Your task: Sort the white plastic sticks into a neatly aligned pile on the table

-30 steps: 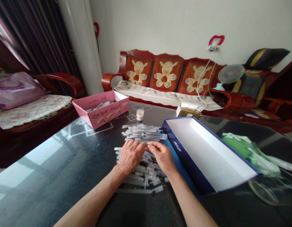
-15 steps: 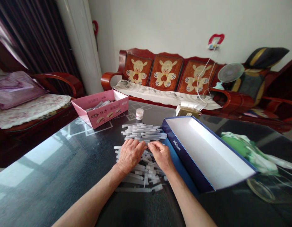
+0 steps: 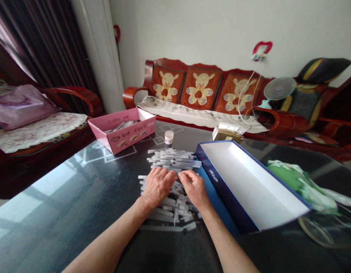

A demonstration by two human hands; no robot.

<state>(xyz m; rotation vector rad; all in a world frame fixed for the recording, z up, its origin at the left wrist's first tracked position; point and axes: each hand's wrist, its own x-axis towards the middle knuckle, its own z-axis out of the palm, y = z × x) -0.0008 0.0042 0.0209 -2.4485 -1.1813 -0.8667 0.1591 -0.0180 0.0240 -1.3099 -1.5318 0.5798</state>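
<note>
**Two Hands Meet Over Slim Plastic Pieces at the Bench**

In the head view, my left hand (image 3: 159, 187) and right hand (image 3: 195, 189) come together, fingertip to fingertip, above a dark, glossy bench (image 3: 64, 201). The left is palm down, fingers bent; the right has its thumb and forefinger brought in toward the left's tips. Whether either is closed on a piece I cannot tell, as the meeting point is too small and partly covered.

A loose pile (image 3: 178, 208) of slim, whitish, pen-like plastic pieces lies under and between my wrists, its members pointing several ways. The left hand covers much of its far part, with a few ends poking out beyond; the right stands over its right edge. One piece nearest me lies lengthwise from left to right.

Straight ahead, just past my knuckles, sits a tidier stack (image 3: 174, 158) of similar pieces. Their long axes run left to right, crosswise to my forearms, and both hands are about equally near. The right-hand ends stop close by a dark blue box (image 3: 249, 174), which shows its white inside and lies nearer my right hand.

Farther off to the left, a pink box (image 3: 130, 137) holds more slim pieces; a small round tub (image 3: 169, 137) stands behind the stack.
</note>
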